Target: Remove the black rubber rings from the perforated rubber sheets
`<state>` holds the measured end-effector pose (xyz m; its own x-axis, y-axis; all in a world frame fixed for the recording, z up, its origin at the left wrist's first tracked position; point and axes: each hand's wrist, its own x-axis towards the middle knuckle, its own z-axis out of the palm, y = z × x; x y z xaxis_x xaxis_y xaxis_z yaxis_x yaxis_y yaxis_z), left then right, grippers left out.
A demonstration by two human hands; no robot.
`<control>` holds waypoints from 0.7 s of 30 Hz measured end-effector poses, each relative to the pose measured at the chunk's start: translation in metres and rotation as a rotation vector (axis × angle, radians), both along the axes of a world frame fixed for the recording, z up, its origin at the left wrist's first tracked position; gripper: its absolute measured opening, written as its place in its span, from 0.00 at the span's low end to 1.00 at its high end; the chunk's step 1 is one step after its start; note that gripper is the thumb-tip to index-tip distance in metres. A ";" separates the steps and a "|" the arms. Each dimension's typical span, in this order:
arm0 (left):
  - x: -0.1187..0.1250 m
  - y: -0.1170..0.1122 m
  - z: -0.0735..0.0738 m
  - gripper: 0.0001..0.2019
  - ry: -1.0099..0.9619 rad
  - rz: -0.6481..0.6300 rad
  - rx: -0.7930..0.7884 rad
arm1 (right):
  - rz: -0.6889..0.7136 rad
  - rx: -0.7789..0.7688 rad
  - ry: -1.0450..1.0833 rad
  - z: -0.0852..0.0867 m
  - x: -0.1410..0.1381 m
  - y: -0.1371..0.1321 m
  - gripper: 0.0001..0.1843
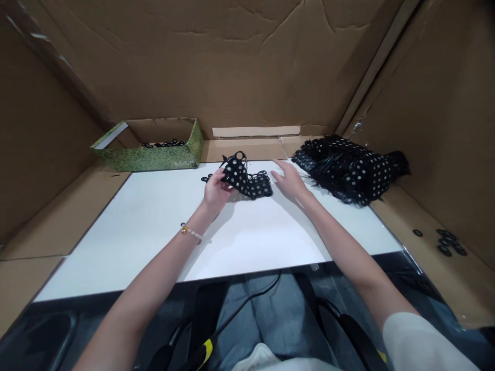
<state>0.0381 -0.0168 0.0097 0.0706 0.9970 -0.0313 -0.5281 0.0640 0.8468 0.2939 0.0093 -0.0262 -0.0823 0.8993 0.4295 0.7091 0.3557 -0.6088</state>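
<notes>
My left hand (217, 195) is closed on the left end of a black fabric strip with white dots (250, 183). Small black rings (263, 176) show along the strip's upper edge, and one ring stands up near my left fingers. The strip's right end droops to the white table. Just to the right of that end is my right hand (289, 179), fingers apart, with nothing visible in it. A few more black rings (206, 179) lie behind my left hand, partly hidden by it.
A green patterned box (154, 158) with several black rings inside stands at the back left. A heap of dotted black fabric (348, 167) lies at the back right. Loose rings (448, 241) are on the cardboard at right. Cardboard walls (232, 67) enclose the white table (247, 242).
</notes>
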 end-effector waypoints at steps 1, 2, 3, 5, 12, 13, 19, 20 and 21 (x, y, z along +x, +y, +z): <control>-0.001 -0.002 0.004 0.04 -0.015 -0.050 0.017 | 0.086 -0.007 0.021 0.001 -0.006 -0.002 0.29; -0.002 -0.004 0.007 0.03 -0.039 -0.085 0.027 | 0.145 -0.020 0.037 0.002 -0.012 -0.004 0.30; -0.003 -0.005 0.010 0.02 -0.068 -0.101 0.034 | 0.192 -0.035 0.041 0.002 -0.016 -0.006 0.31; -0.004 -0.006 0.013 0.03 -0.119 -0.094 0.038 | 0.258 -0.054 0.041 0.001 -0.021 -0.009 0.33; -0.013 0.008 0.010 0.07 -0.158 -0.004 0.070 | 0.196 -0.229 0.088 0.007 -0.022 -0.012 0.32; -0.014 0.011 0.010 0.07 -0.160 0.014 0.079 | 0.185 -0.277 0.100 0.012 -0.021 -0.013 0.29; -0.023 0.025 0.001 0.05 0.025 0.153 0.111 | 0.272 -0.557 0.172 0.036 -0.004 -0.017 0.26; -0.023 0.026 -0.001 0.05 0.098 0.192 0.120 | 0.305 -0.580 0.107 0.037 -0.002 -0.017 0.27; -0.023 0.026 -0.004 0.05 0.177 0.231 0.133 | 0.319 -0.582 0.027 0.039 0.000 -0.017 0.27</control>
<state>0.0150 0.0092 0.0055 -0.1536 0.9821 0.1092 -0.3592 -0.1584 0.9197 0.2934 -0.0074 0.0128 -0.3790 0.9184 -0.1134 0.6054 0.1533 -0.7811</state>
